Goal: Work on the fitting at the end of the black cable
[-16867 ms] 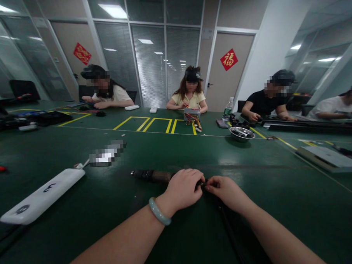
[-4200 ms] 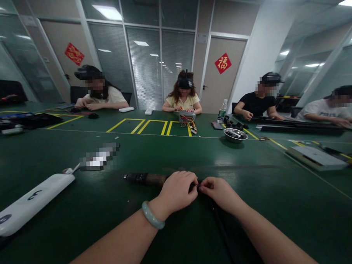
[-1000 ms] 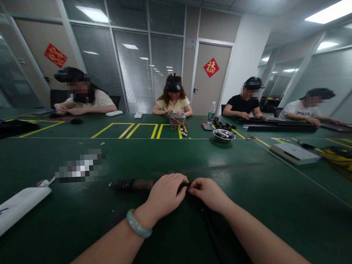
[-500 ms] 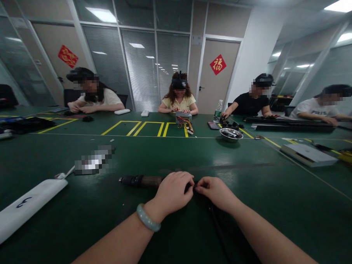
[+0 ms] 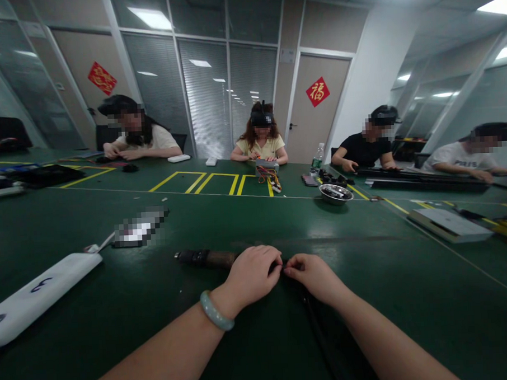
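A dark rod-like tool with a brown section and a metal tip (image 5: 204, 258) lies on the green table (image 5: 187, 221), its right part under my left hand (image 5: 252, 274). My left hand, with a pale green bangle on the wrist, is curled over it, thumb and fingers pinched at its right end. Close beside it, my right hand (image 5: 310, 274) has thumb and index finger pressed together at the same dark spot; what is between them is too small to tell. A black cable or strap (image 5: 313, 316) runs from below my fingers toward the table's near edge.
At the left lie a white power bank-like block (image 5: 43, 294) and a blurred-out phone-like device (image 5: 140, 227). Beyond are a metal bowl (image 5: 336, 194), a bottle (image 5: 317, 159), and a box with coloured wires (image 5: 267, 168). A flat grey box (image 5: 450, 224) sits right. Several people sit opposite.
The whole view has shifted slightly, with things sitting a little further right. Both my hands keep the same pose. At the right back, a person's hand has moved from the black parts to a long black piece.
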Tool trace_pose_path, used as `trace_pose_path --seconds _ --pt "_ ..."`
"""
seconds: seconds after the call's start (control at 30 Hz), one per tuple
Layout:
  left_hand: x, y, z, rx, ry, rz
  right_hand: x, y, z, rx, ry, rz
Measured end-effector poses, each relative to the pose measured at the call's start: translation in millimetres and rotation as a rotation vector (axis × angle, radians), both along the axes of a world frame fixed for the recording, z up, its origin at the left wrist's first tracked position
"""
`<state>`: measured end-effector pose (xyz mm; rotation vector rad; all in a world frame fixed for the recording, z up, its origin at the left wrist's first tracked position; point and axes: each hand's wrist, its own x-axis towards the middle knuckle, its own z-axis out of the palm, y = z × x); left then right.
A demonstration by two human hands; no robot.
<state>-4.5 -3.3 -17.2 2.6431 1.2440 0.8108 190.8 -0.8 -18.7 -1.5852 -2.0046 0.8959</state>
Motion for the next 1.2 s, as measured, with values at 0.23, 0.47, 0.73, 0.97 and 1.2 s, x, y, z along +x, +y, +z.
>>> trace_pose_path --seconds 0.23,0.47,0.73,0.97,1.2 --pt "0.2 -0.7 1.0 0.0 0.004 -0.002 0.4 -0.8 -0.4 -0.002 0.006 -0.005" --pt "0.1 -1.3 1.4 0.0 0.021 0.001 0.8 -0.3 -1.5 0.008 0.004 -0.002" --pt "0.8 -0.1 0.7 0.014 0.021 0.002 1.5 0.6 -2.5 0.02 0.011 0.003" --pt "0.9 -0.4 0.7 0.014 0.022 0.011 1.4 -0.1 -2.7 0.02 0.012 0.004" --pt "0.9 -1.5 2.4 0.004 0.016 0.005 1.6 -0.5 -1.5 0.018 0.004 0.008"
